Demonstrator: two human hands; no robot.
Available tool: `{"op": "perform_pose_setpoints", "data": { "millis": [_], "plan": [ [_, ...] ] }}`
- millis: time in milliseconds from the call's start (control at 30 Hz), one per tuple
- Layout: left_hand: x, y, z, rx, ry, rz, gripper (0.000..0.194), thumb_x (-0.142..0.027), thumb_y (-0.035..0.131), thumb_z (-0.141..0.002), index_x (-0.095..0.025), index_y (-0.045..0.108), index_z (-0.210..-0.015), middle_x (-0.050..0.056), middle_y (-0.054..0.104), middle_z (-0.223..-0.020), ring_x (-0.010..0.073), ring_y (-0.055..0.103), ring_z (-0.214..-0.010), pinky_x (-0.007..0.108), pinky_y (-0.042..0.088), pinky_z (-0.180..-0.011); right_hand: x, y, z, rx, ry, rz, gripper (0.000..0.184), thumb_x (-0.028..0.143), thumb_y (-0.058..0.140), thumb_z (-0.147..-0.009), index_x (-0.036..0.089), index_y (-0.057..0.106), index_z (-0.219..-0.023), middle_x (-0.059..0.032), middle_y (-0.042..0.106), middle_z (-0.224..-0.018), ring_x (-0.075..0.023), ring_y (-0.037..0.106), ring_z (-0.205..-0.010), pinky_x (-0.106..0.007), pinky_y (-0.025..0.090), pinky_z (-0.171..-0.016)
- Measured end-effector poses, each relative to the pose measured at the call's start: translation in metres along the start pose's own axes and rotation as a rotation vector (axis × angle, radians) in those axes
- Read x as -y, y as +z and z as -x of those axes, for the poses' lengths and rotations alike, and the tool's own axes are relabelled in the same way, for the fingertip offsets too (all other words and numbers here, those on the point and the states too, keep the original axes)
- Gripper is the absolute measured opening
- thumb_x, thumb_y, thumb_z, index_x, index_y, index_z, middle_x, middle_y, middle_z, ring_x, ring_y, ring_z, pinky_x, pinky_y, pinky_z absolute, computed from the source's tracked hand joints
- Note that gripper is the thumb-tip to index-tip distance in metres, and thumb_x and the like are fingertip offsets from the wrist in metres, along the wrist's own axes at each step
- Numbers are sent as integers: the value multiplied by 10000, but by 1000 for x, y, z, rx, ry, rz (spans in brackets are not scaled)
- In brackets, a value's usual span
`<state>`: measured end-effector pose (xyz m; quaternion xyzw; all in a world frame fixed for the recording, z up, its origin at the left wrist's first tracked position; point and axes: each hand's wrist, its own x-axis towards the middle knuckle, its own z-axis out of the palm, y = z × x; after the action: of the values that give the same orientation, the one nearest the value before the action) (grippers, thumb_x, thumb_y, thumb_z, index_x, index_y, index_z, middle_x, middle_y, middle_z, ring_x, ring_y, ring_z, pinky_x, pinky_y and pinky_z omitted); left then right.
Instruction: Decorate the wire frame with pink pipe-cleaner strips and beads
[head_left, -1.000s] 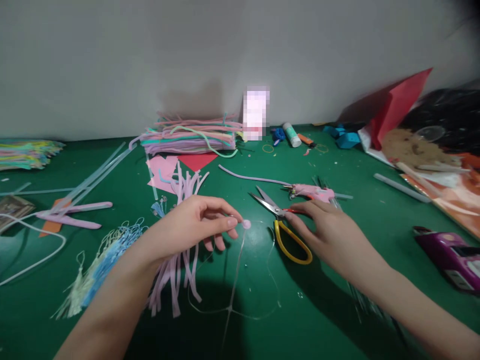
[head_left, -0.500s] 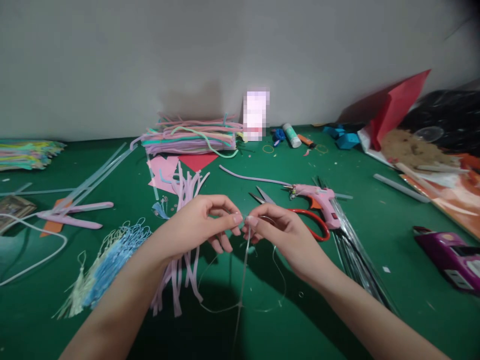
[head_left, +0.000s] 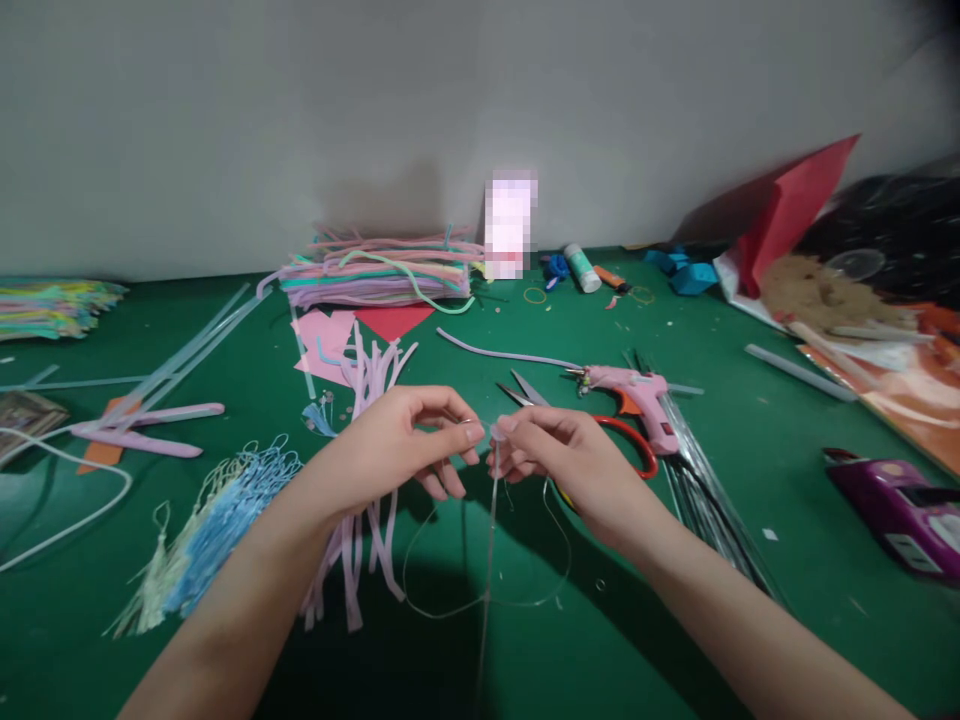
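My left hand (head_left: 405, 440) and my right hand (head_left: 562, 455) meet over the green table (head_left: 750, 470), fingertips pinched together on a small pale pink bead (head_left: 496, 432) threaded on a thin clear string (head_left: 487, 540). The string hangs down from the pinch and loops on the table below. Lilac strips (head_left: 367, 390) lie under my left wrist. Scissors (head_left: 600, 425) with a red and a yellow handle rest just behind my right hand, next to a pink glue gun (head_left: 637, 395).
Blue and white tassels (head_left: 217, 520) lie at the left. A stack of pastel strips (head_left: 375, 275) sits at the back by the wall. A purple device (head_left: 900, 505) is at the right, with red paper (head_left: 795, 210) and clutter behind it. Thin sticks (head_left: 705, 500) lie beside the glue gun.
My right hand left the scissors and came to the bead held by my left hand. Both hands now pinch at the bead. The string loop shifted slightly.
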<state>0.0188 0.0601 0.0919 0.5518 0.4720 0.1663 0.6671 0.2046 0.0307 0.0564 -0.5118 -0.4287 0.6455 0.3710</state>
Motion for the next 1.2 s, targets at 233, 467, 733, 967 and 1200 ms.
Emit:
{"op": "perform_pose_setpoints", "data": {
  "millis": [233,467,733,967,1200],
  "plan": [
    [0,-1,1,4,12,0,185,-346,703,-814,-181,624,-836,-8,681,-780,108,664,-535,223,566,-514,1,-1,-1,37,16,12,239,405,720,-738,173,683,-693,-12,690,-650,-121,637,-622,-261,493,-641],
    [1,-1,-1,-13,13,16,165,-315,694,-819,-169,619,-835,-6,676,-773,114,671,-531,224,571,-506,0,2,0,53,-26,12,233,399,757,-716,173,700,-704,-10,701,-657,-127,646,-637,-272,506,-669],
    [0,2,4,15,-90,14,203,-321,763,-754,-170,672,-855,-2,710,-711,165,732,-694,211,580,-609,3,1,0,-67,-124,4,223,399,774,-713,185,715,-726,-5,707,-647,-133,653,-635,-272,528,-668],
    [3,3,1,35,-111,-3,156,-275,761,-744,-166,670,-809,22,743,-681,170,731,-655,235,593,-612,11,-13,5,61,-44,83,291,475,716,-773,186,745,-760,-46,754,-763,-147,698,-704,-262,560,-666],
    [7,4,1,51,-85,-50,92,-275,716,-772,-190,695,-799,18,748,-672,162,730,-661,225,589,-613,16,-21,3,111,52,47,227,400,792,-696,184,742,-740,-37,745,-704,-137,695,-657,-238,542,-613]
  ]
}}
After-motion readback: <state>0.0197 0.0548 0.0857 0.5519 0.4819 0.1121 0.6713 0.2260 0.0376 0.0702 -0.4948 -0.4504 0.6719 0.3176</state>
